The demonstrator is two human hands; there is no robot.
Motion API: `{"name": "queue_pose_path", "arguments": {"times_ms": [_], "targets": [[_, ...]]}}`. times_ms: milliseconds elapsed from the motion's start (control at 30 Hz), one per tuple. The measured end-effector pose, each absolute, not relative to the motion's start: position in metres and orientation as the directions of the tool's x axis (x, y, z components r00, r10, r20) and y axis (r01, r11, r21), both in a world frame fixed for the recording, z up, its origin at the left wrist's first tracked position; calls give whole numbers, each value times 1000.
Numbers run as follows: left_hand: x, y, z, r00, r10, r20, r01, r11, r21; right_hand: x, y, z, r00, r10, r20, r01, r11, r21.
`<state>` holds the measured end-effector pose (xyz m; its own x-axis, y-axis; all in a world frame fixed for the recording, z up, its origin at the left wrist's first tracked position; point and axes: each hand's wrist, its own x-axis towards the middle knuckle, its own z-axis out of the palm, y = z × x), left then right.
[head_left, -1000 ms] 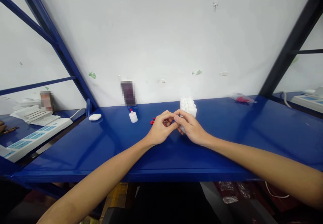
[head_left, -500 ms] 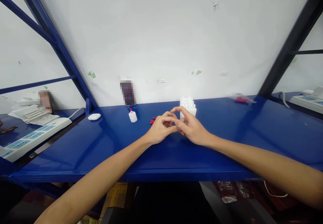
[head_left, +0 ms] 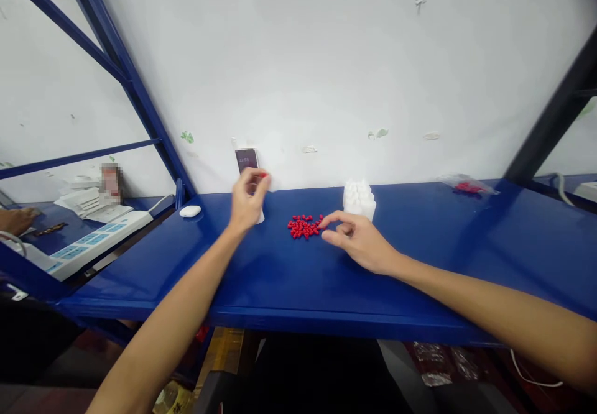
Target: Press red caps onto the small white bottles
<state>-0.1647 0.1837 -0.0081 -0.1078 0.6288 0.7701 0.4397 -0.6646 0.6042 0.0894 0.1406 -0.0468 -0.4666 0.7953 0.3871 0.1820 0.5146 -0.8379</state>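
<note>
Lying in a loose heap on the glossy blue tabletop [head_left: 420,258], the small red caps [head_left: 304,225] serve as the landmark; they are tiny, rounded, bright plastic pieces, spread a little at the edges; just right of the heap rests the right hand [head_left: 355,241], its thumb and forefinger curled toward each other with a small gap between them, the forefinger tip just beside the nearest caps, and whether it touches them I cannot tell; left of the heap and a little farther back the left hand [head_left: 248,199] is raised above the tabletop, fingers pinched together on a small red piece [head_left: 263,175] at the fingertips, with part of a white plastic bottle [head_left: 260,216] showing beneath the palm; behind and to the right of the heap stands a tight cluster of small white bottles [head_left: 359,197], matte and cylindrical; well to the left of the heap lies a smooth white oval case [head_left: 190,211]; behind the heap, leaning on the white wall, stands a dark phone [head_left: 246,160]; far to the right of the heap lies a clear plastic bag [head_left: 466,185] with red contents.
</note>
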Motion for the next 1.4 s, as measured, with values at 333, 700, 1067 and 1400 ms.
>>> {"name": "queue_pose_path", "arguments": {"times_ms": [333, 700, 1067, 1400], "targets": [[-251, 209, -23, 23, 686, 727, 768, -478, 426, 112, 160, -33, -38, 615, 788, 181, 779, -600], [-242, 203, -20, -23, 678, 735, 792, -436, 427, 142, 191, -12, -15, 589, 808, 420, 737, -530], [-182, 166, -24, 525, 535, 662, 711, -704, 5, 144, 188, -16, -193, 602, 775, 549, 721, -424], [-153, 158, -35, 674, 676, 298, 707, -708, 8, 136, 191, -19, -339, 733, 590, 733, 599, -323]]}}
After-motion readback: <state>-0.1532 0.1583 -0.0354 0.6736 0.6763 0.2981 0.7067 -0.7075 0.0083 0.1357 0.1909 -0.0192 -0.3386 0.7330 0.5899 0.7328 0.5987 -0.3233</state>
